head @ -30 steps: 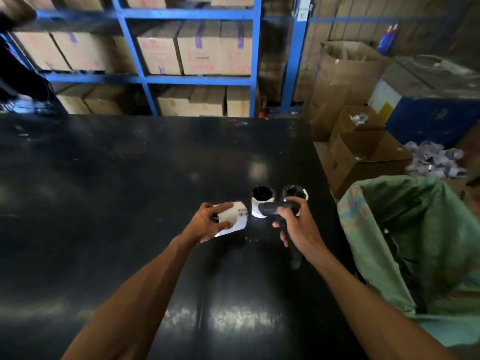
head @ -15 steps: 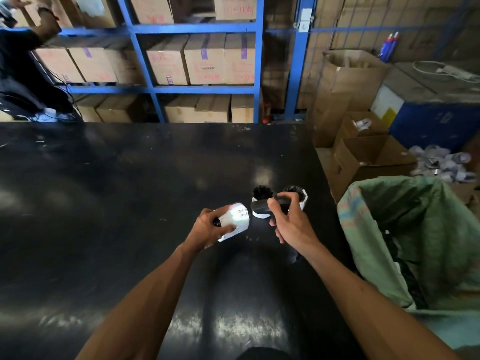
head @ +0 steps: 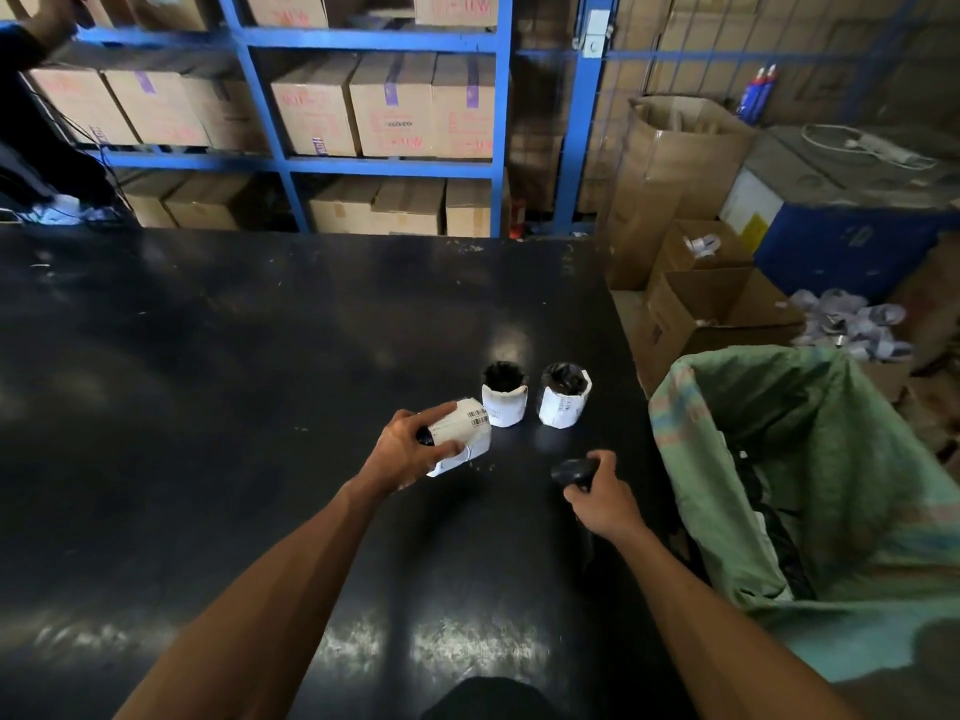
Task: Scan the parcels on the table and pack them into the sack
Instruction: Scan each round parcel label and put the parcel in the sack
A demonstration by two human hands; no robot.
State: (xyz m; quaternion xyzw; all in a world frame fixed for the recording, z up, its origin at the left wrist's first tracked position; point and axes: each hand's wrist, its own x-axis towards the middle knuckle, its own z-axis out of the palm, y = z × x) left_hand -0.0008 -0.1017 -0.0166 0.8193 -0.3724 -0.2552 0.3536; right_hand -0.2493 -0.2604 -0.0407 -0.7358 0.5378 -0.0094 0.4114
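My left hand (head: 410, 452) grips a small parcel (head: 462, 431), a black item wrapped in a white barcode label, tilted on its side just above the black table (head: 208, 407). Two more parcels stand upright beyond it: one (head: 504, 397) in the middle and one (head: 565, 394) to its right. My right hand (head: 600, 493) holds a black handheld scanner (head: 571, 471) low over the table, near its right edge. The open green sack (head: 810, 459) hangs beside the table on the right, dark items visible inside.
Blue shelving (head: 374, 163) with cardboard boxes runs behind the table. Open cartons (head: 717, 309) and a blue bin (head: 852, 236) stand on the floor at the right. Another person (head: 31, 122) stands at the far left by the shelves.
My right hand with the scanner has dropped back from beside the parcel towards the table's right edge, uncovering the two standing parcels. My left hand still holds its parcel.
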